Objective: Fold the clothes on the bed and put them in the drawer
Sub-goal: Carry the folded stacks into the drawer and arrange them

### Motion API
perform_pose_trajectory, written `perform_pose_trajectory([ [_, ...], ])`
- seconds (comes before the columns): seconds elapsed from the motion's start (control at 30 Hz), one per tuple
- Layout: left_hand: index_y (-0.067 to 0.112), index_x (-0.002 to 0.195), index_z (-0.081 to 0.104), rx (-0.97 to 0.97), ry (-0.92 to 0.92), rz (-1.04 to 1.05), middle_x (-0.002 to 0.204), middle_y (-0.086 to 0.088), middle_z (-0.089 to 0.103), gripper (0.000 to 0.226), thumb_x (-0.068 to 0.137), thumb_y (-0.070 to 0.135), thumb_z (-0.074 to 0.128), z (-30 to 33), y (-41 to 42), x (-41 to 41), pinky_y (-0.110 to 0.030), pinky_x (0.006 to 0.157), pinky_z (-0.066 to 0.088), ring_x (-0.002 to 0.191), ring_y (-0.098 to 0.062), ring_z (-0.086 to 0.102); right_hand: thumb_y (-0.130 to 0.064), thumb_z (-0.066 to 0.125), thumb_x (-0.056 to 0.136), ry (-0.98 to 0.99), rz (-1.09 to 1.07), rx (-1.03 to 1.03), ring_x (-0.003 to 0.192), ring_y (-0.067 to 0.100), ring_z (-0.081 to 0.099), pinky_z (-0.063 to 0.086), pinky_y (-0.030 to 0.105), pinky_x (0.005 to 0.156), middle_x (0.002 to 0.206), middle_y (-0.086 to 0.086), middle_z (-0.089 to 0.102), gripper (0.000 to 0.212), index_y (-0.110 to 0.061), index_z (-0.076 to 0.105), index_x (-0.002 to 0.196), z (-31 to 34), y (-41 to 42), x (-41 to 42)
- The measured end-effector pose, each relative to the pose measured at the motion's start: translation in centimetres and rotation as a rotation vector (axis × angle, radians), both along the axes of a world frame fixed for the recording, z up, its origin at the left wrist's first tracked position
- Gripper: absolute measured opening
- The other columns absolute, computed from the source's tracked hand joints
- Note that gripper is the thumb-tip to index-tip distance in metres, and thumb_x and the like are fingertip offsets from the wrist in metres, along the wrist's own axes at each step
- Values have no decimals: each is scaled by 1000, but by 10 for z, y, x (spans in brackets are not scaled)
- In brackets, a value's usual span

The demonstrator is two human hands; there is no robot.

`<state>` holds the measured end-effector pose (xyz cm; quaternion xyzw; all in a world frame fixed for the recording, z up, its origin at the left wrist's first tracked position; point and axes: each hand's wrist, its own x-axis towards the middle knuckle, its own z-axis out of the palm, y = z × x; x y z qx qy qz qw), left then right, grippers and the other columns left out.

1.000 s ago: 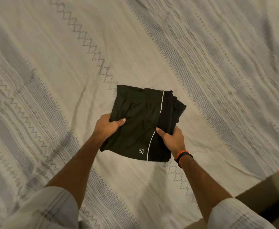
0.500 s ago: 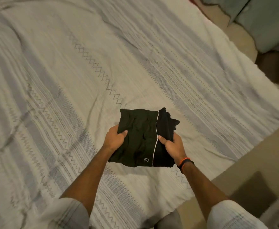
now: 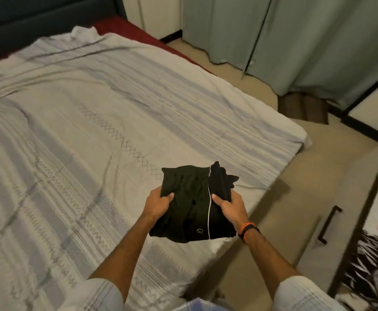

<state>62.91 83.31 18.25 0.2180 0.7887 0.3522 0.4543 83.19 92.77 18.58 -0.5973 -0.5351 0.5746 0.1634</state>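
Between both hands, above bed (image 3: 94,135) edge: folded black shorts (image 3: 192,198). Left hand (image 3: 159,204) and right hand (image 3: 229,207) pinch opposite sides. Looks soft, light, floppy; probably best supported underneath so fold stays.

Both hands, left hand (image 3: 157,204) and right hand (image 3: 229,206), grip (thumbs on top).

Dim, warm indoor light; soft focus throughout, motion blur smearing the right edge, wide-angle bending.
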Motion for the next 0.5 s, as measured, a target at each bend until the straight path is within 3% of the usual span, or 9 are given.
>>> perform_pose_trajectory([
  [0.23,11,135,57,13,26,-80,128,-9,64,40,96,21,57,13,-29,97,-51,105,46,117,-31,60,-23,71,88,14,-52,35,103,18,61,48,33,93,110,-5,67,35,-18,65,122,9,-40,102],
  [0.37,10,133,58,28,20,-149,125,-9,65,39,96,20,58,19,-39,153,-50,103,47,114,-30,61,-27,74,82,-14,-134,63,104,21,65,51,43,98,110,-4,71,38,-22,68,119,12,-65,163],
  [0.5,10,133,58,51,-1,-248,124,-8,66,38,96,19,57,19,-43,195,-51,102,49,112,-29,62,-23,73,85,-12,-228,74,104,23,64,51,42,96,110,-1,70,37,-18,66,120,19,-88,214],
])
